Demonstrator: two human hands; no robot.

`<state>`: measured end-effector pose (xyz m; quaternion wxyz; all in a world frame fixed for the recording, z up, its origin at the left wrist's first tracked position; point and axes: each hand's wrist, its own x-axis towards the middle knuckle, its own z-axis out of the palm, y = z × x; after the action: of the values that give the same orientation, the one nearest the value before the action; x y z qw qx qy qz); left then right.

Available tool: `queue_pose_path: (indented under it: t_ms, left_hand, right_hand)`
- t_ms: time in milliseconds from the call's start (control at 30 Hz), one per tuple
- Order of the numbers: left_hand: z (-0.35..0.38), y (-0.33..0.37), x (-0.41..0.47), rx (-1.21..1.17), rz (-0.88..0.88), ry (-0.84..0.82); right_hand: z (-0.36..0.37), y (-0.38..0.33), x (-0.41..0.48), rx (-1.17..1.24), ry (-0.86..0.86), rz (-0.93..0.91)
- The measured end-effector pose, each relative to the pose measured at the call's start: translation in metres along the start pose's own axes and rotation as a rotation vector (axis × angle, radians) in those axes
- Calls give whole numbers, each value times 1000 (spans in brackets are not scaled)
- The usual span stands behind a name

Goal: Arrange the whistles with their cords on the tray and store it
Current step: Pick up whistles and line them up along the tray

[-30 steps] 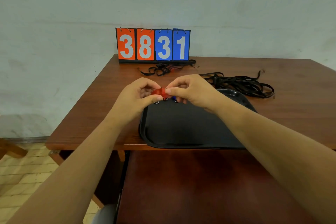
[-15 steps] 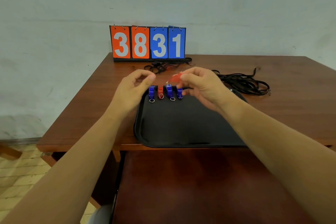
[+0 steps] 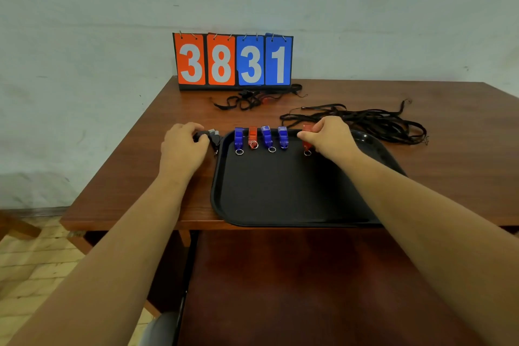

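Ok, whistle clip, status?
Right hand setting red whistle on tray. Left hand on black whistle off-tray. Four lined up, cords loose.
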<state>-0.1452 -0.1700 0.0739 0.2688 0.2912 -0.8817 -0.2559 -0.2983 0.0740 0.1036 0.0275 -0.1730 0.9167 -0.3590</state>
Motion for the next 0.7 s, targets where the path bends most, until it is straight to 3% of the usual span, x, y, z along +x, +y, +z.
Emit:
queue_pose_path:
  t_ms: [433, 700]
  left_hand:
    - [2, 0, -1, -15, -6, -23]
    - [-1, 4, -4, -70, -96, 107]
  right_hand:
    - [28, -11, 20, -166, 28, 102]
    - [13, -17, 7, -39, 62, 50]
